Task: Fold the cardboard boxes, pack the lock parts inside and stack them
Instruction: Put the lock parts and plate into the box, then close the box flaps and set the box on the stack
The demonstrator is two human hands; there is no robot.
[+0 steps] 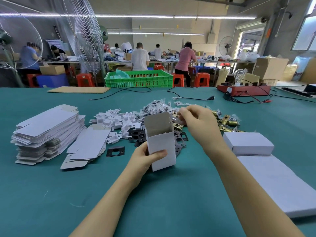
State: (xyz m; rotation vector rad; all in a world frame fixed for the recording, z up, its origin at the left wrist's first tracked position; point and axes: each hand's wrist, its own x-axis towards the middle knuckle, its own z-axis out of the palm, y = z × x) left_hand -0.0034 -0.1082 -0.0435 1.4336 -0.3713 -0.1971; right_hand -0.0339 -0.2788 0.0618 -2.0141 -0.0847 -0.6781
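The green surface [51,194] carries everything here: at the left a tall stack of flat box blanks [47,130], at the right two closed white boxes [248,142] lying flat and near each other, and across the middle a heap of white inserts [116,122], black strike plates [136,134], bagged screws [157,106] and brass latches [225,119]. Just in front of that heap the erected box [161,142] stands upright, its long axis vertical and its open mouth up, with the top flap raised at the back. The left hand [147,159] grips it low down, thumb across the near face and fingers curled behind. Thin card like this looks light and easily crushed, so a hold near the folded bottom corners, where the walls are stiffest, seems the safest. The right hand [196,120] hovers beside the box's mouth with fingers curled, apparently pinching a small pale part [177,119], though what it is cannot be told. The brass latches are likely heavy and slippery for their size.
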